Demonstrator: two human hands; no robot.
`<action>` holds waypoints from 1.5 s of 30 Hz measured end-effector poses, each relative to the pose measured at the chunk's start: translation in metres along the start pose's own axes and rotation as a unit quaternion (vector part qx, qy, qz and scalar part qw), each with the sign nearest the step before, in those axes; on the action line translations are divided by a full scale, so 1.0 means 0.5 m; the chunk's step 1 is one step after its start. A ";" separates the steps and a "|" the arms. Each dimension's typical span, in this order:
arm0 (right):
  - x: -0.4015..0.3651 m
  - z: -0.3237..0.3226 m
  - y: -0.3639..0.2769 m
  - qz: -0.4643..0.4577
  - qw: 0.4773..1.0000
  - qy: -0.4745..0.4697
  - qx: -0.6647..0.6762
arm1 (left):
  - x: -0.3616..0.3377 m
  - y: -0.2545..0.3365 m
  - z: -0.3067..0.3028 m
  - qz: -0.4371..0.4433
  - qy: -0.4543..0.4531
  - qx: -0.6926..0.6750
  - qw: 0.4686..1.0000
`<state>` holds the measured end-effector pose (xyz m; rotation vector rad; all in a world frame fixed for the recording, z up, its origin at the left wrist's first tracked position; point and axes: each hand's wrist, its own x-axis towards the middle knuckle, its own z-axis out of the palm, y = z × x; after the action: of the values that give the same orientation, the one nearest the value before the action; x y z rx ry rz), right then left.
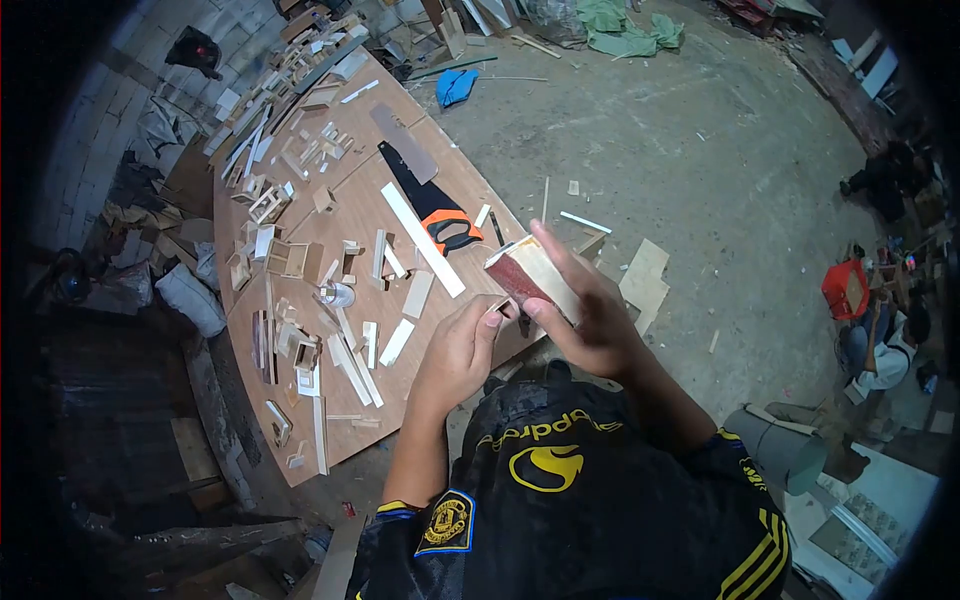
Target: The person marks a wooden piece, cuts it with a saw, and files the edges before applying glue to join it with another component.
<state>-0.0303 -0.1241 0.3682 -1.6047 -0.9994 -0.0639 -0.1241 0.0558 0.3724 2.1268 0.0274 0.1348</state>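
Observation:
Close to the table's front right edge, my left hand [462, 350] is closed, pinching a small wooden piece [502, 307] between thumb and fingers. My right hand [590, 318] grips a block [518, 276] with a dark red face and a pale wooden side, its thumb on the near edge. The block and the small piece are very close together; whether they touch is hard to tell. On the wooden table [350, 215], beyond my hands, lie a handsaw [425, 195] with an orange and black handle and a long white strip [422, 238].
Small wooden frames [295, 260], offcuts and a clear jar [337, 294] cover the table's left side. Wood sheets [645, 285] lie on the floor at right. A person [885, 355] sits near a red container [845, 290]. A grey bin [775, 445] stands at lower right.

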 end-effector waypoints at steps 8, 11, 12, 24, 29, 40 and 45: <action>0.040 0.067 -0.036 0.056 0.997 -0.023 -0.056 | -0.022 -0.052 -0.034 0.047 0.085 0.145 0.985; 0.059 0.097 -0.039 0.048 0.995 -0.025 -0.079 | -0.025 -0.072 -0.071 0.041 0.101 0.148 0.983; 0.070 0.107 -0.041 0.046 0.994 -0.041 -0.087 | -0.027 -0.076 -0.081 0.044 0.105 0.148 0.983; 0.132 0.189 -0.098 0.172 0.984 0.045 0.017 | -0.075 -0.164 -0.222 -0.046 0.093 -0.119 0.988; 0.127 0.247 -0.116 0.190 0.971 0.057 0.130 | -0.091 -0.176 -0.267 -0.032 0.025 -0.170 0.985; 0.125 0.311 -0.168 0.143 0.989 0.011 -0.041 | -0.098 -0.150 -0.312 0.005 -0.071 0.018 0.997; 0.115 0.314 -0.172 0.073 0.991 -0.004 -0.109 | -0.093 -0.175 -0.313 0.072 -0.039 0.010 0.997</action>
<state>-0.1202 0.0335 0.4171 -1.8745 -0.9009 -0.0684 -0.1843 0.2311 0.3764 2.1511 -0.1719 0.1363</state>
